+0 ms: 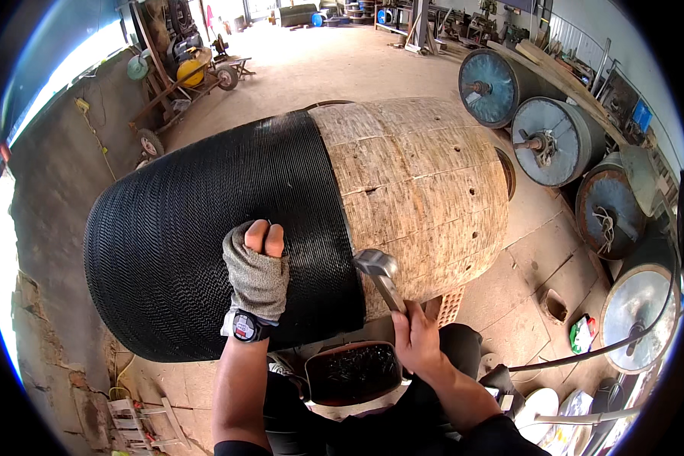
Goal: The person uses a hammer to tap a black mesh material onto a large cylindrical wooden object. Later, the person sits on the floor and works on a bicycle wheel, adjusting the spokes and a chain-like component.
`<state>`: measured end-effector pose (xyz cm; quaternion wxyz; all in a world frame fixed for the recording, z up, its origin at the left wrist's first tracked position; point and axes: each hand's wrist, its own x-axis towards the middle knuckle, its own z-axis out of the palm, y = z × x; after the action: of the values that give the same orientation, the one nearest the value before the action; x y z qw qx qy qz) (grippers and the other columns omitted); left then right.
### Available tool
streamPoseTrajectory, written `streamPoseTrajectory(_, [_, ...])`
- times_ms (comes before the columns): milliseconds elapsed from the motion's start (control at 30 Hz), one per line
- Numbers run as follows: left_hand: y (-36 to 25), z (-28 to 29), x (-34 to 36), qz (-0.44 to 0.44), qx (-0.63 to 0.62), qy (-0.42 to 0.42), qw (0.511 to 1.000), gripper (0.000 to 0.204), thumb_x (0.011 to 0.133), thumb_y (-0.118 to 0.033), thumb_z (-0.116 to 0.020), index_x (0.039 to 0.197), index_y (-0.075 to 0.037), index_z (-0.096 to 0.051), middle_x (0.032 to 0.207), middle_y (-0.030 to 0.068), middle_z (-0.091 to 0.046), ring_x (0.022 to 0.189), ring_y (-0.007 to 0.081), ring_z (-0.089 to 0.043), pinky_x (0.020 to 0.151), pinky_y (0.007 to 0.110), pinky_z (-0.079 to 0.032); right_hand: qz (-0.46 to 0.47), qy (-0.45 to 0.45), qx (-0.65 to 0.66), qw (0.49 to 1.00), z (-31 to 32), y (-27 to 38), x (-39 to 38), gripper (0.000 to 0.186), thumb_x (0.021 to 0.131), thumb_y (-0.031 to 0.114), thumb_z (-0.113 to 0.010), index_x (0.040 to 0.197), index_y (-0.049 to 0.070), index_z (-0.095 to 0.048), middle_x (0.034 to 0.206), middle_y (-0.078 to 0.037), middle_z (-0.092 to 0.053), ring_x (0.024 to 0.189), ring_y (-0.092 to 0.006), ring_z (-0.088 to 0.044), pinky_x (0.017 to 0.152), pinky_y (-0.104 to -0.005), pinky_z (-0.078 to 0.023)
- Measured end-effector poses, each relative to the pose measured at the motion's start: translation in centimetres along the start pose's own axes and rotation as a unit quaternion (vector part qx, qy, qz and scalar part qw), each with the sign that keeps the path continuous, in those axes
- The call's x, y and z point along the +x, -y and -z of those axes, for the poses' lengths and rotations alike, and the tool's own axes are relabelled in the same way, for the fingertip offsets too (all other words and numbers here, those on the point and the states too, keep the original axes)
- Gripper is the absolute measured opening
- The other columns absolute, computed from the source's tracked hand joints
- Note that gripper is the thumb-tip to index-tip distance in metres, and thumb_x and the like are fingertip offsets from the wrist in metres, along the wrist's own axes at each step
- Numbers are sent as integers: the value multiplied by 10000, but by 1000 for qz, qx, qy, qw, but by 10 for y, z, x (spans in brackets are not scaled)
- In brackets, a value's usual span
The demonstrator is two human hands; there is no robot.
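In front of me lies a big barrel-shaped wooden drum [425,175], its right part bare pale planks with small holes. Black, finely ridged material [182,205] covers its left part. My left hand [258,262], in a grey fingerless glove, rests closed on the black covering; whatever its fingers pinch is hidden. A hammer [380,273] is gripped by its handle in my right hand [418,340]. The hammer's head is over the drum, near the edge where black meets wood. Below the drum, a bin [353,372] holds many small dark pieces, too small to name.
Several metal-ended rollers [551,144] line the right side, with long planks [562,80] across some. A wheeled cart with a yellow tank [191,74] stands at the far left, beyond a low grey wall [53,175]. An orange perforated block [450,305] sits under the drum's right side.
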<state>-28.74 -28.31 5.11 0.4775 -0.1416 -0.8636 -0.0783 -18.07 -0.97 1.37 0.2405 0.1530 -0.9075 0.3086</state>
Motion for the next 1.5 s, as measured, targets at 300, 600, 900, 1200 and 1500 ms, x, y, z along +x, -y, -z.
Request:
streamPoseTrajectory(300, [1, -3, 4, 6, 5, -15, 1000, 473, 741, 49, -645, 1172, -117, -544, 1140, 115, -531, 988, 338, -577, 822, 462, -514, -142, 37, 36, 989, -3, -2, -2, 208, 980, 186, -558, 1050, -8, -537, 697, -225, -618, 612, -440, -628, 529, -476, -497])
streamPoseTrajectory(600, [1, -3, 16, 12, 27, -5, 1000, 473, 703, 53, -675, 1142, -72, -550, 1120, 121, -533, 968, 327, -592, 826, 450, -529, -131, 13, -63, 989, -17, -32, -10, 209, 959, 182, -602, 1037, -4, -546, 689, -230, -632, 628, -420, -644, 556, -504, -500])
streamPoseTrajectory(900, [-87, 19, -18, 32, -147, -32, 988, 414, 750, 113, -634, 1114, -70, -560, 982, 117, -603, 893, 298, -617, 808, 421, -524, -94, 6, 23, 995, -4, -48, -74, 231, 906, 111, -638, 1052, -15, -510, 835, -260, -624, 719, -443, -639, 596, -502, -510])
streamPoseTrajectory(1200, [-143, 1, -63, 92, -273, 69, 955, 591, 737, 95, -641, 1291, -71, -521, 891, 58, -606, 798, 256, -600, 749, 413, -479, -113, 1, 116, 987, 9, -36, -69, 220, 952, 89, -594, 1122, -7, -493, 750, -254, -621, 688, -469, -635, 562, -494, -493])
streamPoseTrajectory(1500, [-160, -5, -54, 181, -278, 90, 939, 711, 694, 68, -695, 1358, 9, -448, 866, 60, -585, 748, 230, -589, 694, 379, -474, -93, 8, 121, 988, 12, -27, -64, 223, 958, 113, -598, 1122, -3, -502, 746, -246, -624, 670, -451, -643, 552, -474, -499])
